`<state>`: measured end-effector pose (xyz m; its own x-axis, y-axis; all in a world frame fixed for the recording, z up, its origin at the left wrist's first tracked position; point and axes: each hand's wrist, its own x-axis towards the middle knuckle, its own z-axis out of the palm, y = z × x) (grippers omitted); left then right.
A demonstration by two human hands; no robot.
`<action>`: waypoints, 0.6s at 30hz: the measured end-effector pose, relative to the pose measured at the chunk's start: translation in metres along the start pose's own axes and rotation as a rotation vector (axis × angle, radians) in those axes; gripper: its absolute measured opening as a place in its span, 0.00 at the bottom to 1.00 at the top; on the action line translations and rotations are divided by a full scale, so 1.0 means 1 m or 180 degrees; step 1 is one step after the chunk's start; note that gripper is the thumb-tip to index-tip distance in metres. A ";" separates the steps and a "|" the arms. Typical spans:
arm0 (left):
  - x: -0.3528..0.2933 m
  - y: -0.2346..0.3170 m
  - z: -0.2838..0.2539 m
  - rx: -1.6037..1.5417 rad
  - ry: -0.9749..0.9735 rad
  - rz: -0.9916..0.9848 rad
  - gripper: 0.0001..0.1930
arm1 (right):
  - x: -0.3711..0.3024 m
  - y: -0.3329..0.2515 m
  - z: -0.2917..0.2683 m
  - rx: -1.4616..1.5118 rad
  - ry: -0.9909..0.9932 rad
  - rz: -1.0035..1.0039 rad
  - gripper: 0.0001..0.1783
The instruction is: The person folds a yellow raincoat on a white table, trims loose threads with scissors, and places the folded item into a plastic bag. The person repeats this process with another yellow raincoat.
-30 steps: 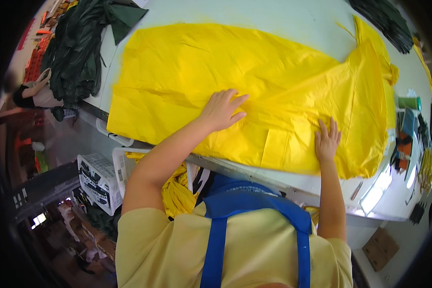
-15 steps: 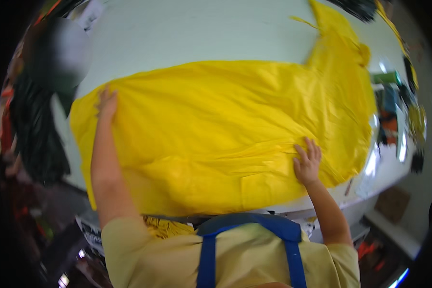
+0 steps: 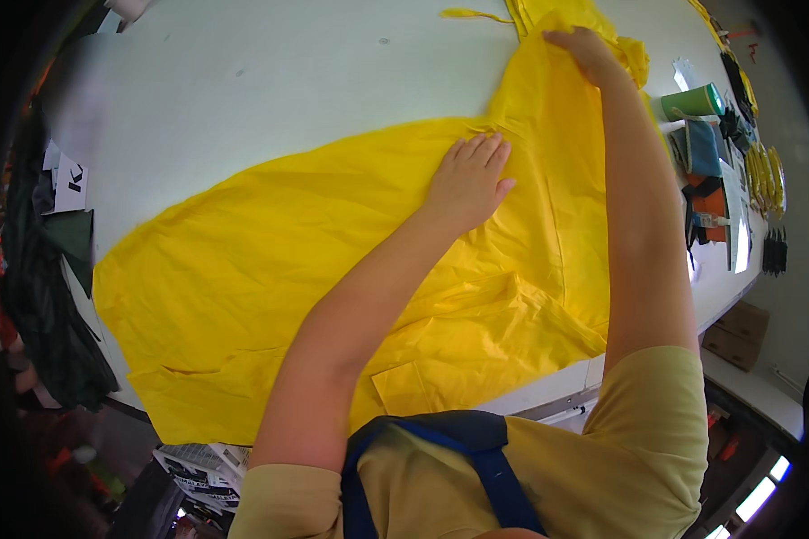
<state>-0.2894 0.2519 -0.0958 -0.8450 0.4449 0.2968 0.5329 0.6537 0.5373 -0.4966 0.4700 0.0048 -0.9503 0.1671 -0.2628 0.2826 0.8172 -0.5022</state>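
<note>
A loose mustard-yellow shirt [image 3: 634, 436] with short sleeves [image 3: 658, 382] (lightly creased across the front) sits under a dark blue bib apron [image 3: 458, 428] with two broad straps [image 3: 511, 492] in matching blue; the left hand [image 3: 467, 181] and right hand [image 3: 588, 54] are bare.

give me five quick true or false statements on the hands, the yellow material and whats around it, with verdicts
1. The left hand lies palm down on the yellow material. True.
2. The right hand is nearer the person's body than the left hand. False: it reaches farther out.
3. The green cylinder is to the right of the yellow material. True.
4. The dark green fabric is at the right side of the picture. False: it is at the left side.
5. The apron straps are red. False: they are blue.
</note>
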 end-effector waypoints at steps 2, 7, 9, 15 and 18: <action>-0.001 -0.001 0.011 0.0385 0.0129 0.0143 0.28 | -0.004 0.022 -0.001 0.2294 -0.0044 -0.0432 0.38; -0.001 0.001 0.007 0.0667 -0.0093 0.0141 0.28 | -0.146 -0.043 0.021 0.0992 -0.1039 -0.2368 0.24; -0.006 0.005 0.002 0.0698 -0.0201 0.0129 0.27 | -0.204 -0.069 0.063 -0.0625 -0.1291 -0.4051 0.22; -0.040 0.030 -0.009 0.0611 -0.0595 0.0520 0.26 | -0.252 -0.005 0.074 -0.0697 -0.0306 -0.3310 0.23; -0.084 0.049 -0.064 -0.0612 -0.1794 0.0802 0.25 | -0.257 0.047 0.037 -0.1376 0.0011 -0.2626 0.25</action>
<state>-0.1952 0.2072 -0.0441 -0.5139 0.8579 0.0005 0.6501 0.3890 0.6527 -0.2345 0.4449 0.0184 -0.8295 -0.5569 0.0436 -0.5549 0.8126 -0.1783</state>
